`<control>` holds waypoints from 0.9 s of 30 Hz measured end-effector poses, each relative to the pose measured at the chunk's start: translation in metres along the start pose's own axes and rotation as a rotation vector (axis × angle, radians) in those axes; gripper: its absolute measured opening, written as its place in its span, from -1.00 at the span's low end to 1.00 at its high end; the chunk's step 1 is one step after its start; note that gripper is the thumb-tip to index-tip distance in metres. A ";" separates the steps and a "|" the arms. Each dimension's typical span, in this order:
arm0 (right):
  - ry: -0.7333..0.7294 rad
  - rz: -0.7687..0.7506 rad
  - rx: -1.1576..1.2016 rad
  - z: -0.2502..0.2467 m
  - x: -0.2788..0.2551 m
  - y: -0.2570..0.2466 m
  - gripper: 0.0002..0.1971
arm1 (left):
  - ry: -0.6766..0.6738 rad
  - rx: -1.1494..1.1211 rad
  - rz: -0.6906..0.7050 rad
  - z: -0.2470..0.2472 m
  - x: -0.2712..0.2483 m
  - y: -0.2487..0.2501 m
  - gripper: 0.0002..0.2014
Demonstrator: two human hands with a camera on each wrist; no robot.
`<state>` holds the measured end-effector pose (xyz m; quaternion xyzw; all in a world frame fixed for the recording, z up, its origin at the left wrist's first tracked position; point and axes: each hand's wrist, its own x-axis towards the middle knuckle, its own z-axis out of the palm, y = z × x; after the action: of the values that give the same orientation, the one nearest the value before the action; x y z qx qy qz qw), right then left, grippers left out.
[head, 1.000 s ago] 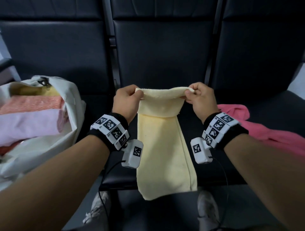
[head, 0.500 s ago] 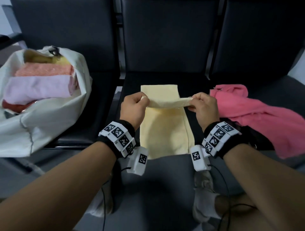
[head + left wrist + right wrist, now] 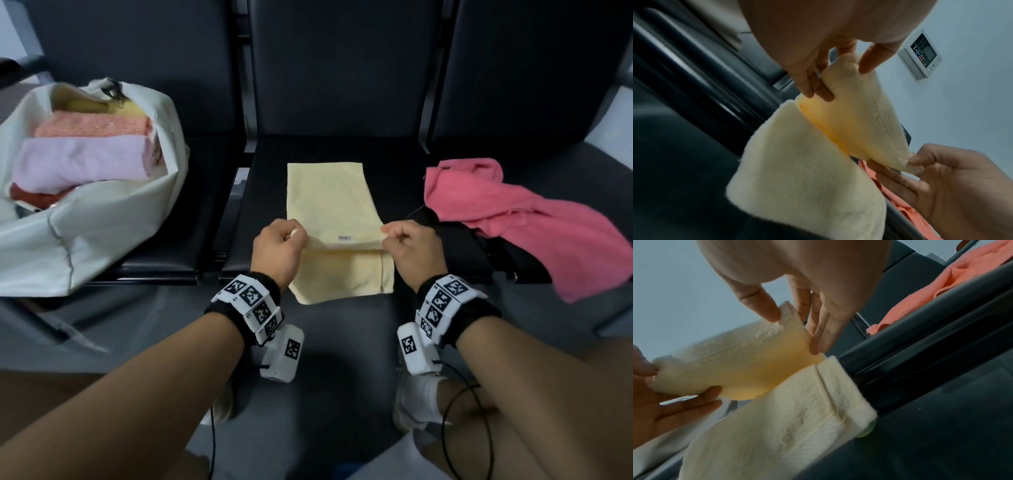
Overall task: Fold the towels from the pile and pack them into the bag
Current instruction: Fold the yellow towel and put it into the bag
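yellow towel point(image 3: 330, 202) now flat on seat point(image 3: 404, 161), folded | left hand point(image 3: 279, 245), right hand point(image 3: 409, 246): fingers pinch its corners, lower than before

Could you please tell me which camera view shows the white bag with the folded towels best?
The head view: the bag sits open on the left seat, with folded towels stacked inside. Neither wrist view shows it clearly; both are filled by the yellow towel.

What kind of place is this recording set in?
Probably a waiting area: a row of dark padded seats joined on a metal frame, pale walls, and a wall-mounted control panel. Towels and a bag rest on the seats.
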<state>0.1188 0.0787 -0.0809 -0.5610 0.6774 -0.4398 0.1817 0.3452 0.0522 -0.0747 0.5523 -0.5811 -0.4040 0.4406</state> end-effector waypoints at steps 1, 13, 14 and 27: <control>0.002 0.001 -0.013 0.001 0.000 0.002 -0.86 | 0.001 -0.001 0.003 0.001 -0.002 -0.001 -0.73; -0.105 -0.025 -0.264 0.019 -0.009 0.012 -0.85 | -0.109 0.418 -0.006 0.006 -0.007 -0.018 -0.57; -0.127 -0.029 -0.285 0.019 -0.008 0.011 -0.84 | -0.149 0.487 0.001 0.007 -0.006 -0.017 -0.56; -0.298 0.031 -0.538 0.030 0.028 -0.008 -0.94 | -0.314 0.803 -0.065 0.019 0.029 0.006 -0.53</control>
<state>0.1374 0.0415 -0.0836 -0.6368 0.7439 -0.1549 0.1306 0.3248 0.0232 -0.0727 0.6297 -0.7344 -0.2388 0.0839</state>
